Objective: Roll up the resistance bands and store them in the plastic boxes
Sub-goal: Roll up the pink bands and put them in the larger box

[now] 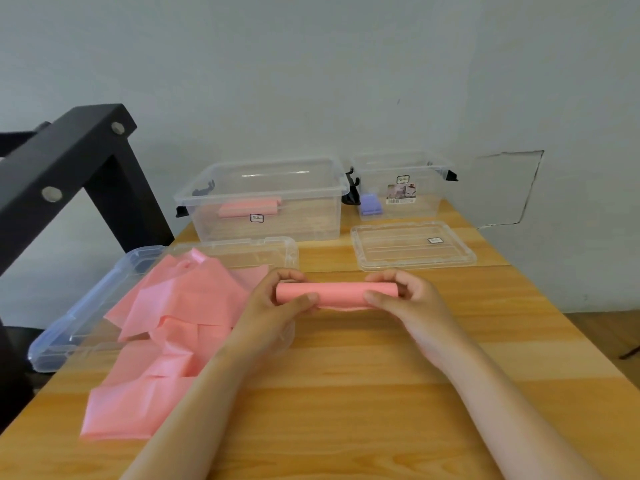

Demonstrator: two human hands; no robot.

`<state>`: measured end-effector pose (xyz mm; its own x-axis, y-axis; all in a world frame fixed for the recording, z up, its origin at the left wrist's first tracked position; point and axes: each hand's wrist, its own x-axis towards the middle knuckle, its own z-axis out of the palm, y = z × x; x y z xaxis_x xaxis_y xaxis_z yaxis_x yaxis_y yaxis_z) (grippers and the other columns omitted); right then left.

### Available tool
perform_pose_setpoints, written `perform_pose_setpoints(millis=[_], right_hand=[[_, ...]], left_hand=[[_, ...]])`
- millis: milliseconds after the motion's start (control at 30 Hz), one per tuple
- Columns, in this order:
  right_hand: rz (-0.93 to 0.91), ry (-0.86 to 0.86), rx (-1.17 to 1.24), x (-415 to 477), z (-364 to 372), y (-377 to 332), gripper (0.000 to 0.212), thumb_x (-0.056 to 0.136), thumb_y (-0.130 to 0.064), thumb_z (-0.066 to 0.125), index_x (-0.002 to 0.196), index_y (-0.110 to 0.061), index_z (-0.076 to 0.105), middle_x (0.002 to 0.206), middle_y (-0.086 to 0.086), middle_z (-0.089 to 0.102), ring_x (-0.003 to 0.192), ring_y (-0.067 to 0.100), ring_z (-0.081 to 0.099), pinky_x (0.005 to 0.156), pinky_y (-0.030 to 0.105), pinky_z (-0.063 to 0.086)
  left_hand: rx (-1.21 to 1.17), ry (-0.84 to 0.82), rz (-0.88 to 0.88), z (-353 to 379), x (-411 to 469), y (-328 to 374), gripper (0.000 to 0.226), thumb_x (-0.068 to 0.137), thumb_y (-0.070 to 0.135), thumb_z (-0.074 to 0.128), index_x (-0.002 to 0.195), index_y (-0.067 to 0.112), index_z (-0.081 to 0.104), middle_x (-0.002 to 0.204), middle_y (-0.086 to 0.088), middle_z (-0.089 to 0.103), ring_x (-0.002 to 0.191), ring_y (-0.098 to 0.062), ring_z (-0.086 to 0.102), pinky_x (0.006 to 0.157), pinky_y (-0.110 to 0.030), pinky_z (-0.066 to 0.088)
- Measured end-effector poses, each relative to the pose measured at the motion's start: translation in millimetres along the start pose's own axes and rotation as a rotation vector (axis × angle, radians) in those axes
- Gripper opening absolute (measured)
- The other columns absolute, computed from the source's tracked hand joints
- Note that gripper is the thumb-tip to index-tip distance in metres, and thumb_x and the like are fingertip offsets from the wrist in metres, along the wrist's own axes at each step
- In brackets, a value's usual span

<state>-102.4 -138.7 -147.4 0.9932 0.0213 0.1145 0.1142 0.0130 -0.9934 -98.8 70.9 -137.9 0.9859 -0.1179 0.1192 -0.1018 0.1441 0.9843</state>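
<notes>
Pink band roll (336, 294) pinched endwise by left hand (273, 308) and right hand (415, 303); box label (256, 218) seemingly illegible.

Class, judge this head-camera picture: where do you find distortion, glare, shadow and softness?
Head view: the wide-angle lens stretches the table toward the bottom corners; a glare streak lies on the far rim of the big box; light is even, with only a faint shadow under the roll; the box labels are too soft to read.
</notes>
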Motion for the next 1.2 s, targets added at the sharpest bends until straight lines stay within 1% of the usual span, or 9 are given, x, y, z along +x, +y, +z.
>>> perform_pose_setpoints(millis=[67, 233, 400, 500, 600, 867, 967, 1067, 1200], right_hand=[[-0.035, 0.007, 0.002, -2.0, 0.8, -2.5, 0.02, 0.079, -0.007, 0.074, 0.092, -0.021, 0.07, 0.086, -0.01, 0.07, 0.081, 0.0, 0.064, 0.07, 0.012, 0.045], [-0.048, -0.002, 0.022, -3.5, 2.2, -6.9, 0.027, 0.077, 0.001, 0.073, 0.094, -0.019, 0.069, 0.09, -0.01, 0.071, 0.083, 0.0, 0.065, 0.071, 0.012, 0.047], [-0.025, 0.02, 0.073, -0.4, 4.1, -20.0, 0.027, 0.078, 0.004, 0.071, 0.096, -0.016, 0.069, 0.093, -0.003, 0.071, 0.086, 0.007, 0.067, 0.078, 0.016, 0.049], [-0.033, 0.008, 0.131, -3.5, 6.3, -38.7, 0.027, 0.078, 0.006, 0.07, 0.098, -0.011, 0.068, 0.099, 0.008, 0.073, 0.092, 0.022, 0.071, 0.088, 0.027, 0.054], [-0.052, -0.003, 0.223, -10.7, 10.3, -60.0, 0.028, 0.08, 0.009, 0.067, 0.105, -0.002, 0.065, 0.104, 0.015, 0.071, 0.09, 0.026, 0.072, 0.087, 0.027, 0.056], [-0.098, 0.084, 0.412, -25.9, 24.9, -110.3, 0.028, 0.08, 0.009, 0.067, 0.106, 0.003, 0.062, 0.1, 0.018, 0.069, 0.079, 0.023, 0.073, 0.079, 0.023, 0.058], [-0.077, 0.133, 0.516, -17.4, 32.6, -119.1, 0.029, 0.081, 0.009, 0.066, 0.109, 0.007, 0.06, 0.092, 0.017, 0.068, 0.068, 0.017, 0.072, 0.073, 0.02, 0.058], [-0.04, 0.158, 0.586, 6.1, 38.3, -118.2, 0.026, 0.082, 0.006, 0.066, 0.108, 0.006, 0.062, 0.088, 0.015, 0.068, 0.065, 0.016, 0.071, 0.072, 0.019, 0.058], [0.002, 0.179, 0.606, 64.6, 45.7, -106.8, 0.023, 0.082, 0.004, 0.068, 0.105, 0.003, 0.064, 0.092, 0.015, 0.07, 0.07, 0.019, 0.072, 0.073, 0.019, 0.058]], left_hand=[[-0.041, -0.011, -0.062, -1.5, 2.6, -0.8, 0.017, 0.087, -0.002, 0.059, 0.1, 0.007, 0.054, 0.085, -0.007, 0.06, 0.063, -0.013, 0.068, 0.053, -0.014, 0.051], [-0.05, 0.014, -0.056, -3.5, 8.0, 0.1, 0.018, 0.084, -0.002, 0.063, 0.094, 0.011, 0.056, 0.083, -0.005, 0.063, 0.071, -0.017, 0.068, 0.052, -0.016, 0.049], [-0.109, 0.036, -0.015, 1.9, 12.0, 17.8, 0.022, 0.081, -0.009, 0.064, 0.093, 0.008, 0.057, 0.094, -0.008, 0.059, 0.08, -0.014, 0.067, 0.079, -0.025, 0.058], [-0.145, 0.044, 0.027, 3.0, 8.4, 38.7, 0.021, 0.083, -0.009, 0.063, 0.099, 0.003, 0.057, 0.096, -0.012, 0.059, 0.087, -0.017, 0.065, 0.078, -0.023, 0.057], [-0.21, 0.041, 0.034, 2.5, 1.7, 57.9, 0.025, 0.086, -0.006, 0.06, 0.11, -0.004, 0.055, 0.102, -0.014, 0.061, 0.089, -0.016, 0.068, 0.079, -0.021, 0.057], [-0.44, 0.038, 0.0, 9.1, -17.6, 102.5, 0.027, 0.089, -0.003, 0.056, 0.115, -0.011, 0.056, 0.111, -0.019, 0.065, 0.099, -0.02, 0.067, 0.082, -0.023, 0.057], [-0.539, 0.117, -0.045, 14.9, -12.2, 112.8, 0.015, 0.09, -0.003, 0.056, 0.102, -0.011, 0.058, 0.106, -0.02, 0.063, 0.095, -0.022, 0.066, 0.076, -0.024, 0.058], [-0.599, 0.18, -0.045, 15.2, 5.4, 115.2, 0.008, 0.091, -0.003, 0.055, 0.096, -0.009, 0.058, 0.103, -0.019, 0.063, 0.092, -0.024, 0.066, 0.075, -0.024, 0.056], [-0.549, 0.212, -0.037, -4.7, 55.1, 102.5, 0.018, 0.09, 0.0, 0.059, 0.104, -0.01, 0.059, 0.101, -0.019, 0.069, 0.089, -0.023, 0.072, 0.075, -0.025, 0.058]])
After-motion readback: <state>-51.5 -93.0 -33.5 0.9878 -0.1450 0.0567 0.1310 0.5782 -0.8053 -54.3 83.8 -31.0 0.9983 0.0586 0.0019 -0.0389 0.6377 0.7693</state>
